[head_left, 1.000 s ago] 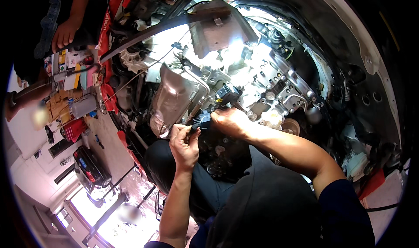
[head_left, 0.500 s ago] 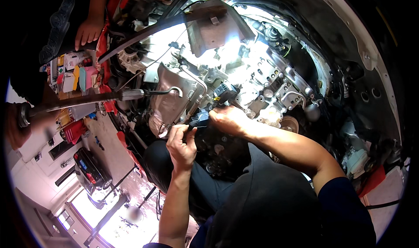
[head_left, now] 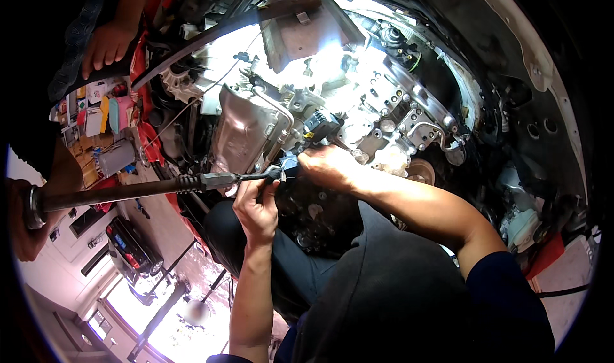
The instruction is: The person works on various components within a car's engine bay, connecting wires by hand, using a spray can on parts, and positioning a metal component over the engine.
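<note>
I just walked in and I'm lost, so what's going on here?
A person is working among a vehicle's exposed metal parts, with both hands at a small dark block. The left hand is at its left side and the right hand at its right; their exact grip is partly hidden. At the far left, another person's hand holds a long metal rod. Its tip overlaps the left fingertips in view; whether it touches them, I can't tell.
</note>
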A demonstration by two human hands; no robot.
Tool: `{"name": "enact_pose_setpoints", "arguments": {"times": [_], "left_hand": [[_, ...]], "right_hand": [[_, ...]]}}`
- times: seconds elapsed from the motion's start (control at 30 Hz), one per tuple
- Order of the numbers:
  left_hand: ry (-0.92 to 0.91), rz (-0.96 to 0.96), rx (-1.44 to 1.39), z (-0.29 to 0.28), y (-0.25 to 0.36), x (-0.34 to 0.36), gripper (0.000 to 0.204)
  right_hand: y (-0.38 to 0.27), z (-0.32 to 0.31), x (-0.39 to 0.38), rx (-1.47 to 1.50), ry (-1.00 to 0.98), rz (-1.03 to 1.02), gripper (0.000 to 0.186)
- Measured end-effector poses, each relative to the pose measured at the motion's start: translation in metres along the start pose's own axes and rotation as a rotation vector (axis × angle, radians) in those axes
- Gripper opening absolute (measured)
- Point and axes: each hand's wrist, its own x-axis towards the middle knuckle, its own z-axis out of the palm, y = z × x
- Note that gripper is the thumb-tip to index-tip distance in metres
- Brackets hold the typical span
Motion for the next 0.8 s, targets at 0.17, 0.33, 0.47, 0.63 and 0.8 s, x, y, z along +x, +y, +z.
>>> {"name": "enact_pose_setpoints", "arguments": {"times": [0.17,0.33,0.47,0.63,0.8], "left_hand": [[-0.003,0.023,0.027,-0.001,-0.006,0.001,0.018],[-0.044,-0.011,-0.013,-0.004,-0.004,0.003,0.016],[-0.196,-0.014,-0.051,-0.011,-0.010,0.009,0.007],[-0.192,0.011,-0.089,-0.006,-0.002,0.012,0.006],[-0.136,0.040,-0.112,-0.001,-0.007,0.007,0.007]], "right_hand": [[0.000,-0.003,-0.001,-0.018,0.007,-0.015,0.008],[0.000,0.001,0.000,-0.043,0.030,-0.020,0.007],[0.000,0.001,0.000,-0.070,0.039,-0.028,0.006],[0.005,0.015,-0.003,-0.106,0.172,-0.059,0.007],[0.001,0.009,-0.002,-0.121,0.171,-0.030,0.009]]}}
